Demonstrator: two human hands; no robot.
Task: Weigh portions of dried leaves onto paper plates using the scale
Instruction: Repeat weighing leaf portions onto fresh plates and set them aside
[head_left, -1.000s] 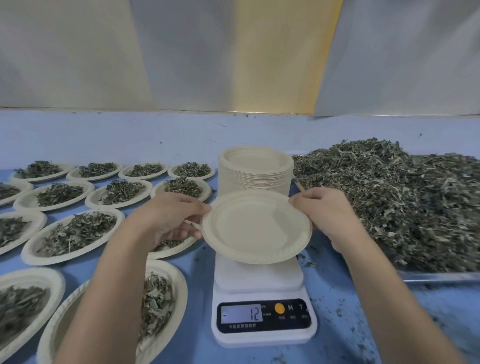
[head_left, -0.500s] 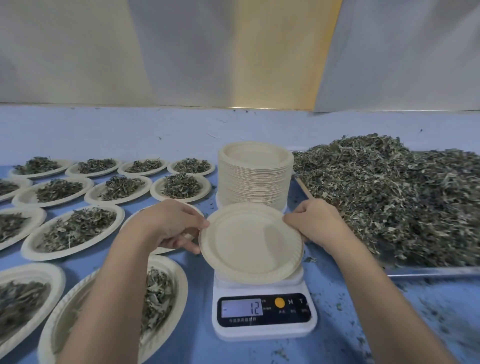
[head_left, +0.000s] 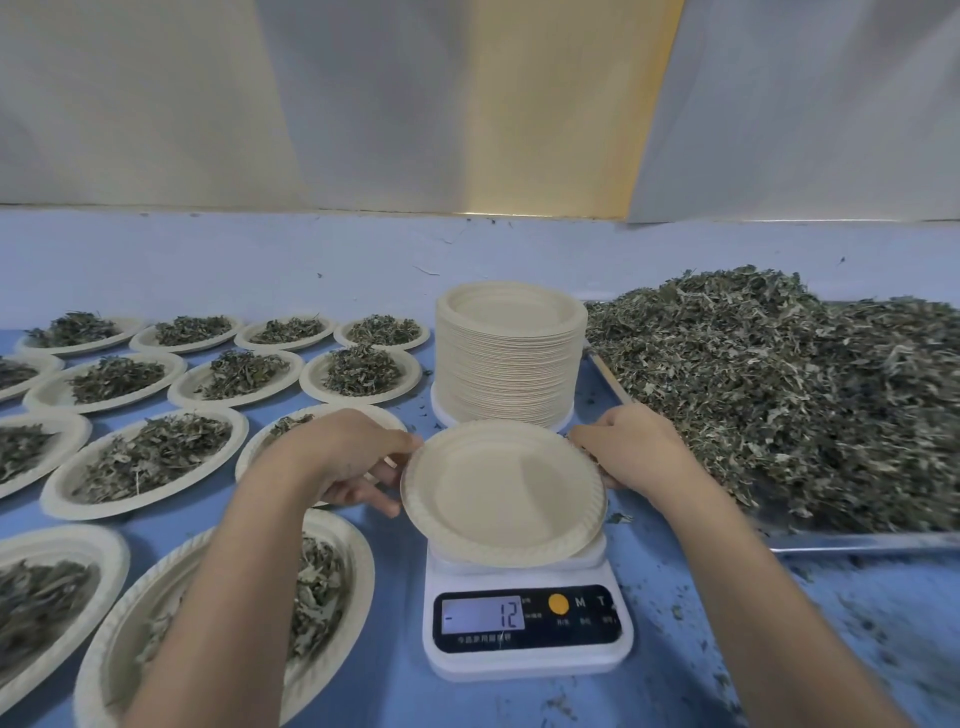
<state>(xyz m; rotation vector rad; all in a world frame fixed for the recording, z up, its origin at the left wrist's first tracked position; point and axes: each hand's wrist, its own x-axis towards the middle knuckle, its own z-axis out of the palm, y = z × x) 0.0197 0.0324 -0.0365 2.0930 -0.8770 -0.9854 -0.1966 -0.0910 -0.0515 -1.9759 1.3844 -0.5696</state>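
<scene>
two hands, left hand (head_left: 358, 462) and right hand (head_left: 631, 449), fingers (head_left: 385, 505) pinching opposite rims of an empty paper plate (head_left: 501, 493) on or just over the scale (head_left: 527, 660), display at -12: plate-seating step, next likely release, check zero, add dried leaves (head_left: 779, 389) from the right.

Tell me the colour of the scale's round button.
Orange-yellow; the button on the scale shows best in the head view.

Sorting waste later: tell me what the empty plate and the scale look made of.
Empty plate: matte beige paper or moulded pulp, judging by its crimped rim and dull surface. Scale: probably plastic, smooth white shell with rounded corners, glossier black display panel.
</scene>
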